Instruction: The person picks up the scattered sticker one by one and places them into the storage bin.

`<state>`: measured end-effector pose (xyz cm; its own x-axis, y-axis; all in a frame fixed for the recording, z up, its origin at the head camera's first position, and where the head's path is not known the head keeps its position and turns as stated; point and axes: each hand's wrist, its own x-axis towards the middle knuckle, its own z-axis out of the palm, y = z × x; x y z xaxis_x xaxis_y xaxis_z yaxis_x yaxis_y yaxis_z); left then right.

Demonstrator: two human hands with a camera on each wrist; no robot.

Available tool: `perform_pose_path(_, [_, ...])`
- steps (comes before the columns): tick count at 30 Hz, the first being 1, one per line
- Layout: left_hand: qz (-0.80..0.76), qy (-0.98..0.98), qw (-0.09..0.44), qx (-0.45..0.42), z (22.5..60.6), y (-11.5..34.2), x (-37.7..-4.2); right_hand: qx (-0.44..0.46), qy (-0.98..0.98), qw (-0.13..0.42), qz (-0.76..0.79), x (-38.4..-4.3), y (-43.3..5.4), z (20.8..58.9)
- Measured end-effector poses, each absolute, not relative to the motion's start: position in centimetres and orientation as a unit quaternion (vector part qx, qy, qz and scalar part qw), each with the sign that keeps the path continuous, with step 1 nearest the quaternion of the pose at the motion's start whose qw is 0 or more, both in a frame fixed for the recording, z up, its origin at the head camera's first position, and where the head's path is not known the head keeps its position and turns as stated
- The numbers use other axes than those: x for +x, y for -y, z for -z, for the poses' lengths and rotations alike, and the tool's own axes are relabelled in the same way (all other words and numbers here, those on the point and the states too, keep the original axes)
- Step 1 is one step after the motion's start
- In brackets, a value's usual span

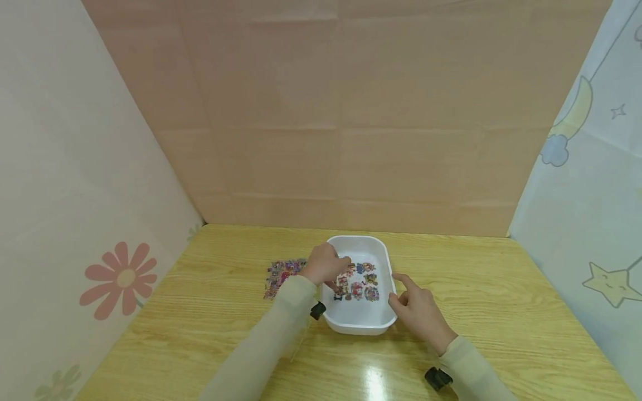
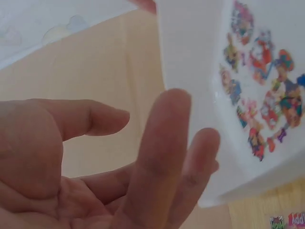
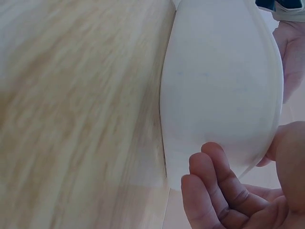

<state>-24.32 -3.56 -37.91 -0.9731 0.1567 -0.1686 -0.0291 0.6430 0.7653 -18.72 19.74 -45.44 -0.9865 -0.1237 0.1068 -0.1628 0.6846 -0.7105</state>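
Observation:
A white rectangular plastic tray (image 1: pixel 361 318) sits on the table, with several colourful cartoon stickers (image 1: pixel 357 288) scattered on its bottom. My left hand (image 1: pixel 325 264) reaches over the tray's left side. In the left wrist view, its thumb and fingers (image 2: pixel 164 138) are spread apart with nothing between them. At the tray's right edge, my right hand (image 1: pixel 421 312) grips the rim. The right wrist view has its thumb over the rim and the other fingers (image 3: pixel 202 167) at the outer wall.
To the left of the tray lies a sheet crowded with small colourful stickers (image 1: pixel 276 278), partly hidden by the left hand. The wood-grain table (image 1: pixel 501 289) meets a plain back wall covering (image 1: pixel 351 139) and printed side sheets.

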Motion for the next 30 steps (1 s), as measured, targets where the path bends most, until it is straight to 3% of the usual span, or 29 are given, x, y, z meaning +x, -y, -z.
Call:
perform_pose_path(13, [-0.443,-0.896,0.015,0.006,37.7,10.0,-25.3,0.072,0.921,0.025,-0.382,-18.7,-19.6,45.4])
perform_pose_path(30, [-0.364,-0.931,0.026,-0.03,44.1,18.1,-25.0,0.07,0.917,0.022,-0.391,-18.7,-19.5,45.4])
